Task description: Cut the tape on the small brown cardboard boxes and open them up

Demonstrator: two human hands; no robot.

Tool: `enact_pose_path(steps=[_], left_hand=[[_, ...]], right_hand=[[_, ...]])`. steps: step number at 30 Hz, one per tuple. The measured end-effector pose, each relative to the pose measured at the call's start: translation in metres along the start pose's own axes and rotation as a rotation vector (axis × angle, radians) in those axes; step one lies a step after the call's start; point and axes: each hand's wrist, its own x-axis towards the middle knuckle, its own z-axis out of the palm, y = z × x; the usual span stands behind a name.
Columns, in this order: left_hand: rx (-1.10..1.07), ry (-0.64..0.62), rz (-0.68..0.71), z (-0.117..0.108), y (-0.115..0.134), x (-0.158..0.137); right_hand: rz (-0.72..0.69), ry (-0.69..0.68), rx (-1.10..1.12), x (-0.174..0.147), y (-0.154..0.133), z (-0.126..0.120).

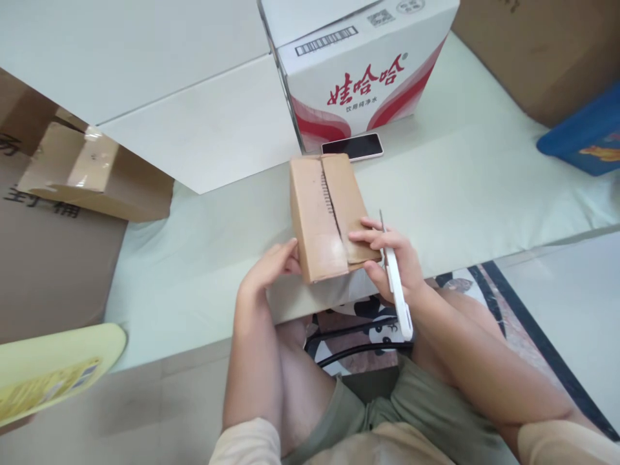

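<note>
A small brown cardboard box [317, 232] sits on the cloth-covered surface in front of me, a dark slit running along the seam of its top. My left hand [271, 266] is against the box's left side, fingers curled and partly hidden by it. In my right hand [394, 255] is a white utility knife [396, 290], its thin blade pointing up and away from me. The fingertips of that same hand rest on the box's right edge near its front corner.
Behind the box lies a phone [356, 147], in front of a white printed carton [358, 97]. Taped brown boxes [97, 165] stand at left, with a yellow container [58, 368] nearer. A blue object [581, 135] and a large brown carton [542, 58] are at right.
</note>
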Motion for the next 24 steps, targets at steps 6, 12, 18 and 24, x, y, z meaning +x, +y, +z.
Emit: enact_pose_path(steps=[6,12,18,24], left_hand=[[-0.111,0.539,0.596,0.016,0.009,-0.009],[0.064,0.366,0.952,0.050,0.031,-0.035],[0.070,0.389,0.931,0.059,0.033,-0.038],[0.107,0.390,0.914,0.057,0.032,-0.041]], right_hand=[[-0.010,-0.149,0.024,0.003,-0.001,0.003],[-0.028,-0.078,0.039,0.004,-0.004,0.008],[-0.029,0.004,-0.009,0.006,-0.008,0.016],[-0.074,0.016,-0.030,0.006,-0.007,0.018]])
